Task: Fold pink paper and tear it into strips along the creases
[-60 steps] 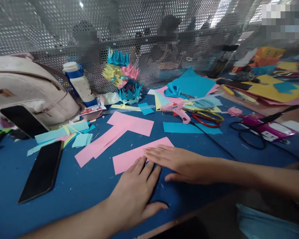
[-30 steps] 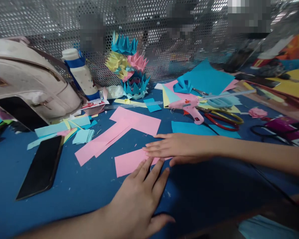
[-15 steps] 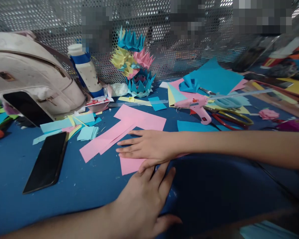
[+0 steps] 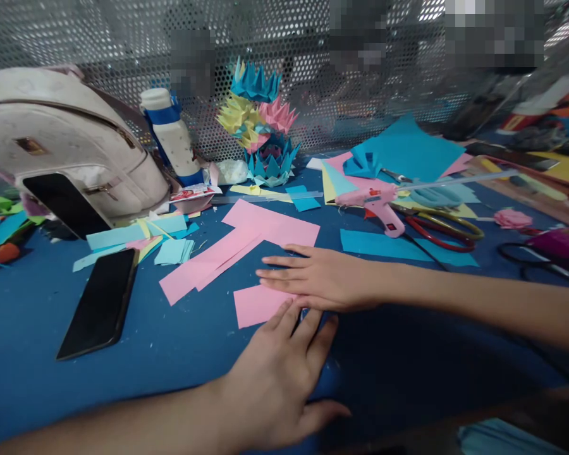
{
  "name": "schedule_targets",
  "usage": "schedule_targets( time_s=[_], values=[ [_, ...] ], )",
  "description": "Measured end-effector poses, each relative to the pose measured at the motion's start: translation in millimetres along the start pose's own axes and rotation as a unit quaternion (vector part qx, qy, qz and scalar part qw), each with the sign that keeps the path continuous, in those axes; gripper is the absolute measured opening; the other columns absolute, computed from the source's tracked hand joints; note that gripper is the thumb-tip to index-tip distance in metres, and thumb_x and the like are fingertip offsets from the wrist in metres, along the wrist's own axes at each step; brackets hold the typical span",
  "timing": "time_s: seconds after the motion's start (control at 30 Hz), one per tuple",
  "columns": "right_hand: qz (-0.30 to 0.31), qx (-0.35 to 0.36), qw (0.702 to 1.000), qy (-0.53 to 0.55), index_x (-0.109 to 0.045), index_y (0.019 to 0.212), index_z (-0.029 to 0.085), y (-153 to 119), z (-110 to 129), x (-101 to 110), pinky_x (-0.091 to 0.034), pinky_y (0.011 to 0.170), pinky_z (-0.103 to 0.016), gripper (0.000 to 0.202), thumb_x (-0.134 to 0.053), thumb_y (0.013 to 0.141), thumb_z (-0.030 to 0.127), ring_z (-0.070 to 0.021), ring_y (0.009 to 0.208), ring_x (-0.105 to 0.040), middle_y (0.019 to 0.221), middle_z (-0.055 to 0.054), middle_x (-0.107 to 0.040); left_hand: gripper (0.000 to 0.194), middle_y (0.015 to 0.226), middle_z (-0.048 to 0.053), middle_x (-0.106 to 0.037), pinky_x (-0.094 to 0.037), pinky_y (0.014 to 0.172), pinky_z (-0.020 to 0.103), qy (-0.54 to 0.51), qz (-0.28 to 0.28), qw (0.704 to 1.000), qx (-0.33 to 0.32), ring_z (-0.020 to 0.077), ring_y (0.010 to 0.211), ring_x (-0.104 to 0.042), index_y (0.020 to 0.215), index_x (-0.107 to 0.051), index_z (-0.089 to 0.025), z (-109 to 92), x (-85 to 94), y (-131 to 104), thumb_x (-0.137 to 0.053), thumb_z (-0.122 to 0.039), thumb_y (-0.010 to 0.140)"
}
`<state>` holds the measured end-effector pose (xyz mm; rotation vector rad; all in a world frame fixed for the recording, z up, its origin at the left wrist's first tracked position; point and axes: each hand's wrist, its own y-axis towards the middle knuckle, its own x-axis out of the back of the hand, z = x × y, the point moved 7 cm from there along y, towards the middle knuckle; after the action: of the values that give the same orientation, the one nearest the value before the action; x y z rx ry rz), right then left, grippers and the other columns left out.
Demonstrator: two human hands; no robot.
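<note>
Both palms are down here: the left hand [image 4: 277,376] has its fingers released and fanned, fingertips at the near edge of a pink paper strip [image 4: 256,308], and the right hand [image 4: 329,278] lies flat across it, fingers loosely spread, gripping nothing. That strip sits toward the near edge of the blue tabletop [image 4: 180,354], its left end showing, the rest hidden under the hands. It looks feather-light, flexible but crisp enough to take a sharp crease, and I'd guess it skids easily and tears if yanked; the exposed left corners seem the best place to pinch it. Now the surface: smooth-looking, dotted with tiny scraps. Just beyond, more pink strips [image 4: 275,226] overlap at an angle; over to the left, a dark phone [image 4: 97,306] lies beside light-blue cut pieces [image 4: 173,251]. Off to the right, a pink glue gun [image 4: 374,201] rests among papers, red-and-yellow-handled scissors [image 4: 448,230] right by it, a blue strip [image 4: 403,246] in front. Along the far edge stand a pale backpack [image 4: 71,139], a phone leaning on it [image 4: 64,202], a white-and-blue bottle [image 4: 173,142] and a stack of spiky folded-paper shapes [image 4: 271,161]. Behind everything runs a perforated metal screen [image 4: 114,50], dim grey, with bright glints toward the upper right.
</note>
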<state>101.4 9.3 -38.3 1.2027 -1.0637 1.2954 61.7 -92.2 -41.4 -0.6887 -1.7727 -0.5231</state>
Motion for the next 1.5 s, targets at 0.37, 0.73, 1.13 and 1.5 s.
schedule_targets(
  time_s=[0.37, 0.73, 1.13, 1.5],
  values=[
    [-0.009, -0.180, 0.984, -0.013, -0.010, 0.156, 0.029, -116, -17, -6, -0.021, 0.118, -0.055, 0.068, -0.043, 0.098, 0.042, -0.0273, 0.146, -0.025, 0.158, -0.003, -0.029, 0.081, 0.160, 0.022, -0.017, -0.028, 0.116, 0.053, 0.008, 0.012, 1.000, 0.008, 0.0411, 0.146, -0.013, 0.152, -0.028, -0.006, -2, 3.0, 1, -0.045, -0.060, 0.093],
    [-0.070, -0.259, 0.963, 0.000, -0.050, 0.138, 0.021, -101, -18, 35, -0.039, 0.103, -0.047, 0.048, -0.044, 0.097, 0.044, -0.0287, 0.126, -0.051, 0.138, -0.011, -0.056, 0.023, 0.116, 0.007, -0.067, -0.049, 0.093, 0.030, -0.210, -0.147, 0.966, 0.035, 0.0176, 0.107, -0.062, 0.115, -0.063, -0.019, 50, 66.0, 7, -0.048, -0.023, 0.098],
    [0.029, -0.293, 0.937, 0.190, -0.058, 0.097, 0.019, -51, -13, 32, -0.035, 0.065, -0.027, 0.032, -0.061, 0.082, 0.048, -0.0185, 0.082, -0.054, 0.096, -0.005, -0.061, 0.022, 0.087, 0.005, -0.068, -0.041, 0.066, 0.026, -0.148, -0.188, 0.953, 0.186, 0.0169, 0.075, -0.059, 0.088, -0.066, -0.016, 139, 88.0, -10, -0.054, -0.034, 0.092],
    [0.057, -0.365, 0.912, 0.178, -0.056, 0.088, 0.022, -54, -11, 34, -0.032, 0.059, -0.027, 0.033, -0.063, 0.076, 0.052, -0.0190, 0.078, -0.055, 0.092, -0.004, -0.061, 0.026, 0.065, 0.007, -0.072, -0.045, 0.046, 0.020, -0.307, 0.067, 0.922, 0.226, 0.0154, 0.053, -0.067, 0.076, -0.065, -0.016, 131, 57.4, -19, -0.058, -0.038, 0.086]
  ],
)
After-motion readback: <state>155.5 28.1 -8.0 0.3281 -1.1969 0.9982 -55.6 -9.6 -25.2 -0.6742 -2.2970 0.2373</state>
